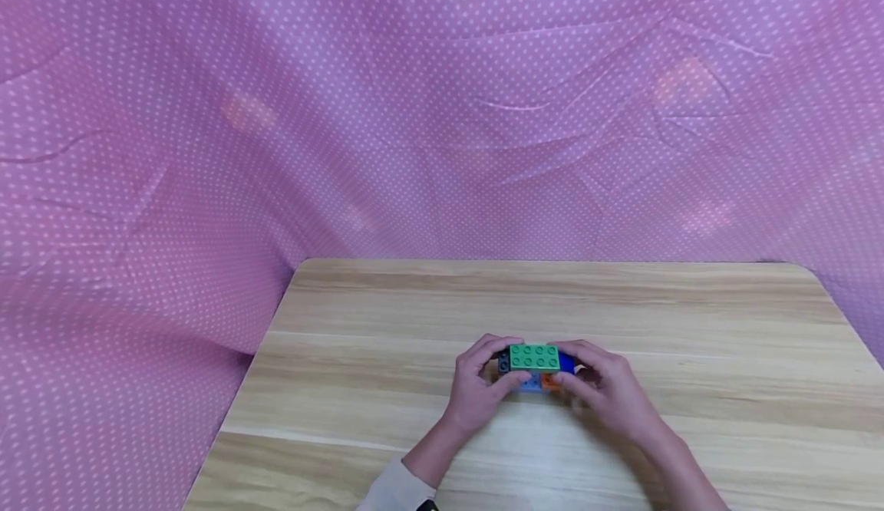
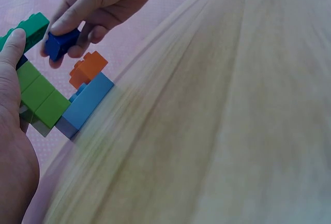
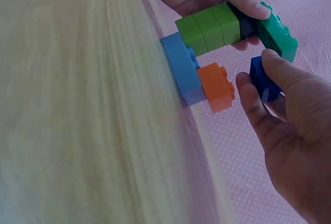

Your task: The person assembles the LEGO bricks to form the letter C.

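Note:
A light blue toy brick [image 3: 181, 69] rests on the table, with three lime green bricks [image 3: 209, 30] stacked at one end and an orange brick [image 3: 214, 87] at the other. Above the lime bricks sits a dark brick [image 3: 246, 24], topped by a long green brick [image 1: 534, 357] that overhangs toward the orange side. My left hand [image 1: 476, 388] grips the upper stack, its thumb against the green and dark bricks. Between thumb and fingers, my right hand [image 1: 611, 384] pinches a dark blue brick [image 3: 264, 81], held above the orange brick and near the green brick's overhanging end.
The wood-grain table [image 1: 387, 304] extends around the bricks on all sides. Pink cloth with white dots [image 1: 442, 112] hangs behind the table and along its left side.

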The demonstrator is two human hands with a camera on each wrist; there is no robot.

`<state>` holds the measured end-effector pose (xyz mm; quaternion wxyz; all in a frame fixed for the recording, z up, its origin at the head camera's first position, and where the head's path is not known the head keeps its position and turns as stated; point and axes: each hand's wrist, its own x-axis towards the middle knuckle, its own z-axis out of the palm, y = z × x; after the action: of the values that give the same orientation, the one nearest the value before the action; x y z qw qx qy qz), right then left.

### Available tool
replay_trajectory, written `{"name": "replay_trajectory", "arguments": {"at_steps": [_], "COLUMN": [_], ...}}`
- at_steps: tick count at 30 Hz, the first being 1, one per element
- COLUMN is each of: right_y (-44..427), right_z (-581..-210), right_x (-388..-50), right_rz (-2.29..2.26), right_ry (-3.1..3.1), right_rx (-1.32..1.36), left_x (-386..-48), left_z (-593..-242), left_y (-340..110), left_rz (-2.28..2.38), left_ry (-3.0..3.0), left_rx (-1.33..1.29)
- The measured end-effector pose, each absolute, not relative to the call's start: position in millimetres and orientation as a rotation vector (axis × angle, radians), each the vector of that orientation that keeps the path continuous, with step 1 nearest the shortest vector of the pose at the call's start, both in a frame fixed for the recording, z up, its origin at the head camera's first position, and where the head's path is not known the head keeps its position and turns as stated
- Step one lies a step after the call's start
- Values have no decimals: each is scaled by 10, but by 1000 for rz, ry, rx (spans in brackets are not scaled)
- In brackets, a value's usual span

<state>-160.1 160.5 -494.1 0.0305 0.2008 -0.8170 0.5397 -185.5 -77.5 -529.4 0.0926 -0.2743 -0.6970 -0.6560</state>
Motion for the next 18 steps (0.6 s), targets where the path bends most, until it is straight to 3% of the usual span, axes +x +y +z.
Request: {"name": "replay_trajectory", "arguments": {"at_steps": [18], "right_y": [1562], "right_z": [-4951], "right_x": [-1582], "right_rz": [2045], "right_ry": [-2397], "right_rx": [533], "left_x": [-1836], "left_z": [-5274], "left_y": [-774], "left_rz": [-1905], "left_ry": [-2103], "left_rx": [-796]}}
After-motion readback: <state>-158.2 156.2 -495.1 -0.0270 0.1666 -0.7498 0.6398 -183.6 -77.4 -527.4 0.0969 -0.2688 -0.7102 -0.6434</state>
